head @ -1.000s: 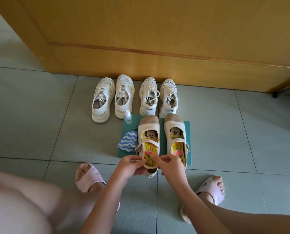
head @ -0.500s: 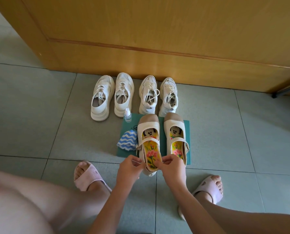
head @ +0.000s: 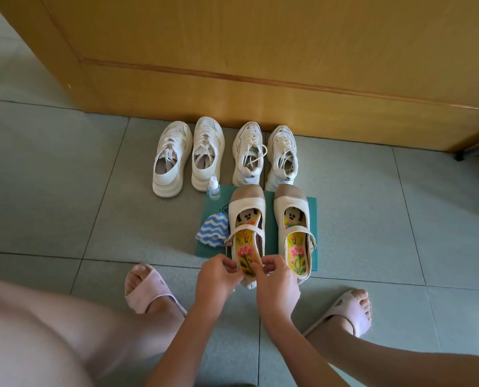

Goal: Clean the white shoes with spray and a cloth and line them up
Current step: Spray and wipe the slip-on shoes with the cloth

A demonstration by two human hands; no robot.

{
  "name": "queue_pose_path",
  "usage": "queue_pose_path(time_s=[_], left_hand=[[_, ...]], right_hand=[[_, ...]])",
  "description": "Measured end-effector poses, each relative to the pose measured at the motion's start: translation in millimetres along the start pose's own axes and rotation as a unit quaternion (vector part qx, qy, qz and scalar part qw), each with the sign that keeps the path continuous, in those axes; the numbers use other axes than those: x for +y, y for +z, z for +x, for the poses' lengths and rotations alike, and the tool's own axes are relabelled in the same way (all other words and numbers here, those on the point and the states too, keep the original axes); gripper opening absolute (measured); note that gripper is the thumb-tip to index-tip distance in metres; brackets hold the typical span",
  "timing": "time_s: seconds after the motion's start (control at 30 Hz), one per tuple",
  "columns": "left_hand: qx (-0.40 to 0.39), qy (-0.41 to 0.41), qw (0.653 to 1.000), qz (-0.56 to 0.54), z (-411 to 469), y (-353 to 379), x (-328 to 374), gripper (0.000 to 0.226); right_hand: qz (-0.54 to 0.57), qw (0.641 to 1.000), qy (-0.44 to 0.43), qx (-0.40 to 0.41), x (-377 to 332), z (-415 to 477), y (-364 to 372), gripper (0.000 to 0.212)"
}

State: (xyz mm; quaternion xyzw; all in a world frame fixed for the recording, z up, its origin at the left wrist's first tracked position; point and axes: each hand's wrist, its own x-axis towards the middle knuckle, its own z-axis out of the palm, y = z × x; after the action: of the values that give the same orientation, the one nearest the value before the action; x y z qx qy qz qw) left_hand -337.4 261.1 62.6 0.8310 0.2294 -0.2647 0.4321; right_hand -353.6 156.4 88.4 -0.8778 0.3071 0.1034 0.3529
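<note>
Closer-set L hand (head: 218, 279), R hand (head: 278, 282) hide shoe (head: 247, 203) heel.

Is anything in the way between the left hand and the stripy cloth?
Nothing visible. The left hand pinches the heel of the strap shoe; the stripy cloth lies just beyond it, with only bare green mat and floor between.
</note>
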Motion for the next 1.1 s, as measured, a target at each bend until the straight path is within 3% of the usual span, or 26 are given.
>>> queue_pose_path(time_s=[0.33,0.5,0.67,0.9,1.1], left_hand=[[-0.002,0.002,0.999,-0.037,1,0,-2,0.017],[0.002,0.006,0.999,-0.034,2,1,-3,0.017],[0.008,0.008,0.999,-0.051,3,2,-4,0.016],[0.001,-0.004,0.998,-0.068,6,0,-6,0.010],[-0.011,-0.015,0.997,-0.072,8,-1,-6,0.010]], right_hand=[[-0.052,0.999,-0.014,0.008,6,14,10,0.015],[-0.155,0.985,-0.058,-0.044,6,24,6,0.016],[-0.293,0.943,-0.133,-0.080,-2,39,2,0.021],[-0.253,0.962,-0.080,-0.063,-12,55,3,0.050],[-0.345,0.928,-0.096,-0.105,-18,64,9,0.024]])
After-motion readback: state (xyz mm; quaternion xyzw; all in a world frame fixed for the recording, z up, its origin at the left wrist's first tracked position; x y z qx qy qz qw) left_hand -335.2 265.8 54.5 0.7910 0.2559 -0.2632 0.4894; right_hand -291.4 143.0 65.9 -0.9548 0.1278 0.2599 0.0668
